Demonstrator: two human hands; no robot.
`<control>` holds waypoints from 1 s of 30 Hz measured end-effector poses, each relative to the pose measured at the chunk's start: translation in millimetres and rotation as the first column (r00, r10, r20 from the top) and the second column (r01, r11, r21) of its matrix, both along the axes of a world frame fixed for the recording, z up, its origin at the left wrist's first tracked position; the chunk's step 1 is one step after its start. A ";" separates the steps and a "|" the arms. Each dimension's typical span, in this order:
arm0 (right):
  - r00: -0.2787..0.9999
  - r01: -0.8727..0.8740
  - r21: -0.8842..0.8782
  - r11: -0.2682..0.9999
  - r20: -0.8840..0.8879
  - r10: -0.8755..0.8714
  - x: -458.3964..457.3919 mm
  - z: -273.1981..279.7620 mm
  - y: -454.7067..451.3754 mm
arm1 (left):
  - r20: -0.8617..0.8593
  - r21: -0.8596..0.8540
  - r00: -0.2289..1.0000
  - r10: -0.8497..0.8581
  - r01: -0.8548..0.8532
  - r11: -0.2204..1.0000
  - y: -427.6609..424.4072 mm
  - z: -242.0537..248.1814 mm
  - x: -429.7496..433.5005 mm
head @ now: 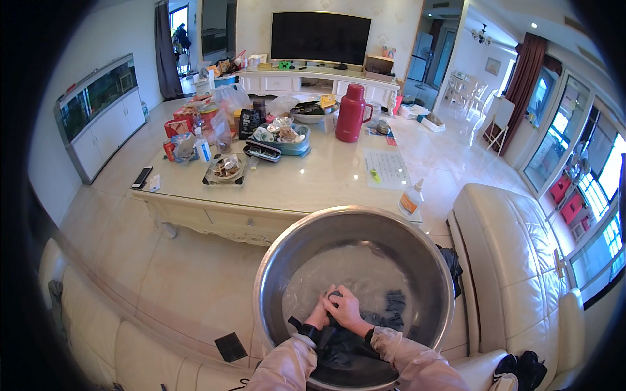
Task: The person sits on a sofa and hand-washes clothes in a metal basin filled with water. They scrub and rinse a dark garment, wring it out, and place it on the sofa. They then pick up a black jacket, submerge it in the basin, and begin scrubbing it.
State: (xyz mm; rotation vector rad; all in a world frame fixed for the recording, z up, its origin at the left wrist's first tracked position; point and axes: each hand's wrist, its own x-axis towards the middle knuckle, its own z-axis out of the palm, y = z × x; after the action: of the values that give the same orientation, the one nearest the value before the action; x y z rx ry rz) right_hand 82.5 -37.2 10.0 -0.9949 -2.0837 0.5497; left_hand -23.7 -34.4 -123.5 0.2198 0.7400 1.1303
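A large metal basin [420, 244] in front of me holds cloudy water [342, 264] and a dark wet garment [342, 352]. Part of that cloth breaks the surface at the right of my hands. Above the water, my left hand [320, 313] and my right hand [346, 309] are pressed together, gripping a bunched piece of the dark fabric. The right fingers wrap over the top of the bunch. Most of the cloth between the palms is hidden. Pale sleeves cover both forearms, with dark bands at the wrists.
Behind the basin stands a glass-topped coffee table [293, 188] with a white squeeze bottle [411, 199] near its edge. A red thermos jug [351, 113] and a cluttered blue tray [283, 139] sit farther back. Cream leather sofa sections [508, 264] flank the right and front.
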 end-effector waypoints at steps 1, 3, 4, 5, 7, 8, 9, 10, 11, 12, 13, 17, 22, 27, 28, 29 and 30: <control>1.000 0.026 -0.006 1.000 0.014 -0.026 -1.7 -1.1 4.4 | -0.067 -0.027 0.997 0.037 -0.039 0.999 -3.4 1.0 0.1; 0.992 0.054 -0.050 0.997 0.112 -0.048 -1.3 -3.1 22.4 | -0.147 -0.110 0.987 0.072 -0.089 0.990 -7.2 7.5 6.7; 0.985 0.100 -0.086 0.991 0.148 -0.086 -1.1 -3.4 33.0 | -0.552 -0.147 0.833 0.037 -0.140 0.979 -8.6 11.8 13.7; 0.992 0.108 -0.042 0.993 0.068 -0.105 -0.3 -3.1 38.3 | -0.455 -0.177 0.889 0.058 -0.155 0.972 -6.0 16.5 14.7; 0.984 0.176 -0.055 0.983 0.009 -0.176 -1.8 -2.4 40.8 | -0.254 -0.215 0.959 0.126 -0.183 0.959 -2.6 24.6 16.6; 0.978 0.202 -0.060 0.978 -0.040 -0.204 -3.9 -2.4 37.4 | -0.221 -0.167 0.955 0.198 -0.237 0.957 -1.4 27.8 15.6; 0.991 0.131 -0.096 0.987 -0.008 -0.132 -5.4 -2.3 30.3 | -0.193 -0.090 0.939 0.285 -0.306 0.948 -0.6 30.9 13.2; 0.995 0.096 -0.111 0.989 -0.010 -0.097 -7.4 -3.6 20.7 | -0.160 -0.054 0.933 0.323 -0.335 0.941 -0.1 33.9 11.5; 1.000 0.014 -0.117 0.993 -0.008 -0.015 -8.0 -5.0 15.3 | -0.095 -0.002 0.943 0.319 -0.321 0.947 1.1 37.4 6.4; 0.990 -0.140 -0.072 0.988 0.014 0.141 -6.3 -6.8 12.0 | -0.039 -0.012 0.963 0.266 -0.267 0.964 -0.5 40.4 3.3; 0.999 -0.041 -0.093 0.995 0.008 0.042 -3.7 -8.0 14.7 | -0.019 -0.068 0.973 0.231 -0.232 0.970 -1.1 44.3 1.9; 0.934 0.292 -0.195 0.936 0.267 -0.236 29.9 -7.5 73.5 | -0.459 0.023 0.877 0.143 -0.150 0.988 -5.4 62.8 14.6; 0.833 0.473 -0.049 0.880 0.351 -0.429 69.0 -12.5 97.4 | -0.897 0.061 0.428 0.112 -0.132 0.989 -6.7 76.5 9.6; 0.704 0.384 -0.210 0.899 0.697 -0.138 73.9 -33.8 77.6 | -0.976 -0.026 0.217 -0.025 -0.002 1.000 -11.2 76.1 4.0; 0.795 0.240 -0.277 0.930 0.606 -0.025 73.4 -36.3 77.1 | -0.976 -0.019 0.218 -0.013 -0.023 1.000 -12.3 74.2 3.4; 0.846 0.072 -0.399 0.914 0.510 0.156 73.3 -37.6 78.2 | -0.973 -0.018 0.229 -0.009 -0.035 0.999 -13.1 71.7 3.0; 0.878 -0.021 -0.483 0.875 0.410 0.248 72.9 -38.4 78.9 | -0.971 -0.028 0.240 -0.015 -0.051 0.998 -13.4 68.3 2.8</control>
State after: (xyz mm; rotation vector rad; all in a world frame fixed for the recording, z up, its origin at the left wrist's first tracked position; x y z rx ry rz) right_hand 155.4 41.7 -28.3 -1.3605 -2.5247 1.0077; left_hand -20.8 -47.8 -55.2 0.9554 1.9301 0.8823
